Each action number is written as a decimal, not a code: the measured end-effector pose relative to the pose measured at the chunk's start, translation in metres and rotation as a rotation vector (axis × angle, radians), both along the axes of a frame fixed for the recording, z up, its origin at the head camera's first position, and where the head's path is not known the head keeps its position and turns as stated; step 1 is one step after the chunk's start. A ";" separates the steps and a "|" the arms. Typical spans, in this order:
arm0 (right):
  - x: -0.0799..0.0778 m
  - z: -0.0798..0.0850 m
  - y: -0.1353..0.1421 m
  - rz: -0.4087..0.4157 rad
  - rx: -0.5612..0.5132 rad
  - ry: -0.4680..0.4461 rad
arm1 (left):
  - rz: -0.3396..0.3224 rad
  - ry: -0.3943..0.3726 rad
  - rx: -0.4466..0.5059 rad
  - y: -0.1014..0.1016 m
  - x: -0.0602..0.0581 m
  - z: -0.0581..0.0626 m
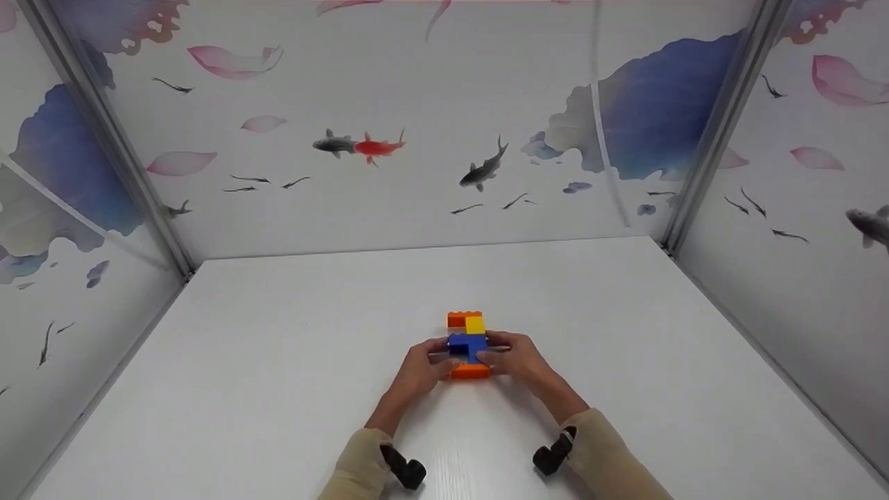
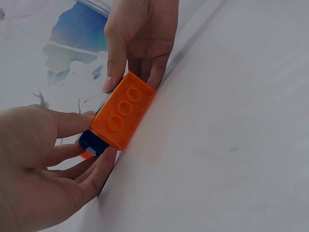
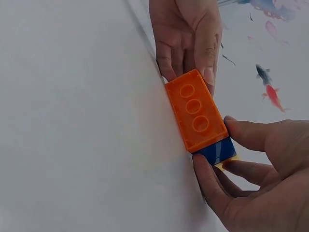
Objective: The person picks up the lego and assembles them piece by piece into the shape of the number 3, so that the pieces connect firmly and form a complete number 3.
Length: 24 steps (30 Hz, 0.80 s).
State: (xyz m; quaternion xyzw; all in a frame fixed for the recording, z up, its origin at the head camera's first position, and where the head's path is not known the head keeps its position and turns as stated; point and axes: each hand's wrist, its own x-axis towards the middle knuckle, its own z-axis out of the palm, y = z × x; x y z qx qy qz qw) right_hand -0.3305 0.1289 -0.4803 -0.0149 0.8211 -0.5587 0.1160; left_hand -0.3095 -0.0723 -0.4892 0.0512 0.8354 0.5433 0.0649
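Observation:
Both hands hold a small stack of toy building bricks at the middle of the table. A near orange brick (image 1: pixel 470 372), blue bricks (image 1: pixel 476 343), a yellow brick (image 1: pixel 474 325) and a far orange brick (image 1: pixel 455 320) are joined in it. The left hand (image 1: pixel 420 369) grips its left side, the right hand (image 1: pixel 517 356) its right. Seen from the left wrist, the near orange brick (image 2: pixel 124 109) shows a hollow underside with three round tubes. The right wrist view shows a blue brick (image 3: pixel 216 151) just behind that orange one; the fingers partly cover the rest.
The stack is on or just above a white table (image 1: pixel 292 326). White panels (image 1: pixel 417 208) printed with fish and petals stand at the back and both sides, joined by metal corner posts (image 1: pixel 114 142). A black wrist device (image 1: pixel 406 470) is on each forearm.

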 end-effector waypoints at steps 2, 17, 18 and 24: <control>0.000 0.000 0.000 0.002 -0.010 0.003 | 0.001 0.004 0.004 0.000 0.001 0.000; 0.000 -0.001 0.001 -0.009 -0.041 -0.024 | -0.008 -0.028 0.066 -0.002 0.002 0.001; 0.001 -0.001 0.001 -0.006 -0.041 -0.022 | -0.010 -0.030 0.073 -0.002 0.002 0.001; 0.000 0.000 0.001 -0.005 -0.041 -0.025 | -0.011 -0.040 0.086 -0.002 0.002 0.002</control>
